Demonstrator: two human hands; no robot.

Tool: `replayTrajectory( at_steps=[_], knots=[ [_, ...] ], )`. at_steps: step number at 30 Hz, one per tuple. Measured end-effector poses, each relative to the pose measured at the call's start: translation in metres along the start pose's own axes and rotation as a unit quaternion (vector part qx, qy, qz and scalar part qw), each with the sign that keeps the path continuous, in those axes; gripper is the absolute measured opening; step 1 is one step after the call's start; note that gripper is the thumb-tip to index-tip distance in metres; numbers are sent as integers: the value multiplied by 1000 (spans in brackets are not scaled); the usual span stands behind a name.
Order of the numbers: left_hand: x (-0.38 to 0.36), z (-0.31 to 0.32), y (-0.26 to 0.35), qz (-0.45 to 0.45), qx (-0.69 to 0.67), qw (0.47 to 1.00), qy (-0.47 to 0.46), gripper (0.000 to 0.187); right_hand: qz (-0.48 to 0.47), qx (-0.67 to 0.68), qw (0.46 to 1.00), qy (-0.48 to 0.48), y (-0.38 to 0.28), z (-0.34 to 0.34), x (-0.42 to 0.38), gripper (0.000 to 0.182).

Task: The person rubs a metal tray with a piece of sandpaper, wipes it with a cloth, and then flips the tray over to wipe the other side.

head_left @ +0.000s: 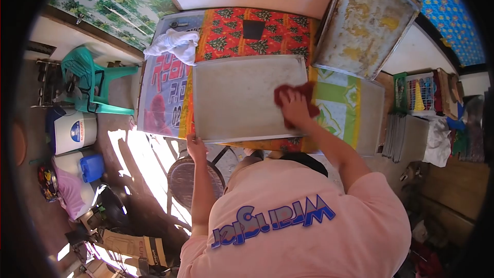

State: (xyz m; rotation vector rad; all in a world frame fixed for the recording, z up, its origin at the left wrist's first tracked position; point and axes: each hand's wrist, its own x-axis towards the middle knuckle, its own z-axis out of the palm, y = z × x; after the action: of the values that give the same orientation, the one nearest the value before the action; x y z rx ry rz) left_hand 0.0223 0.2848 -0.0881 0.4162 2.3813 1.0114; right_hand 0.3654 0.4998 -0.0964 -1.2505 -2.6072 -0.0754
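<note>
A flat metal baking tray (242, 100) with a raised rim and a dull, blotchy surface lies on the table in front of me. My right hand (294, 107) presses a dark red cloth (304, 92) against the right end of the tray, its fingers bent over the fabric. At the near left corner, my left hand (196, 148) grips the tray's edge; part of its fingers is hidden by the rim. Beyond the tray's far left corner is a crumpled white cloth (177, 45).
Printed coverings (221, 36) lie over the table. Stained trays (365, 20) lean against the wall at the back right. A round stool (195, 180) stands by the near edge. On the left are a green plastic chair (95, 82) and a white cooler box (74, 131).
</note>
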Motion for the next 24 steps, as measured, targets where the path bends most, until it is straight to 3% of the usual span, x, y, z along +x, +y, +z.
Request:
replayTrajectory(
  at_steps=[2,4,6,9,12,15,17,20,22,24],
  knots=[
    [2,0,-3,-2,10,1000,-2,24,-138,65,986,-65,8,-24,-52,43],
    [2,-2,2,5,19,1000,4,25,-163,99,978,-81,35,-45,-91,40],
    [9,-2,-5,-37,-14,999,-10,32,-106,-7,985,-139,65,-70,-105,35],
    [3,-5,10,-69,-65,996,6,40,108,-47,988,-105,91,-99,-98,33],
    [-3,-13,19,-48,-37,998,28,41,98,116,985,-81,80,-128,-83,34],
    [-22,-34,52,-30,-85,995,30,38,-75,266,960,-48,50,-136,-76,36],
    [-31,-48,70,6,-125,992,27,27,-121,268,954,-57,31,-153,-66,38],
    [-54,-76,120,-47,-145,988,16,19,-187,223,956,-26,17,-181,-45,43],
    [-66,-87,146,-9,-152,988,32,12,-215,169,961,-44,18,-190,-34,43],
    [-66,-95,162,48,-167,983,59,10,-235,175,955,44,27,-204,-12,45]
  ],
)
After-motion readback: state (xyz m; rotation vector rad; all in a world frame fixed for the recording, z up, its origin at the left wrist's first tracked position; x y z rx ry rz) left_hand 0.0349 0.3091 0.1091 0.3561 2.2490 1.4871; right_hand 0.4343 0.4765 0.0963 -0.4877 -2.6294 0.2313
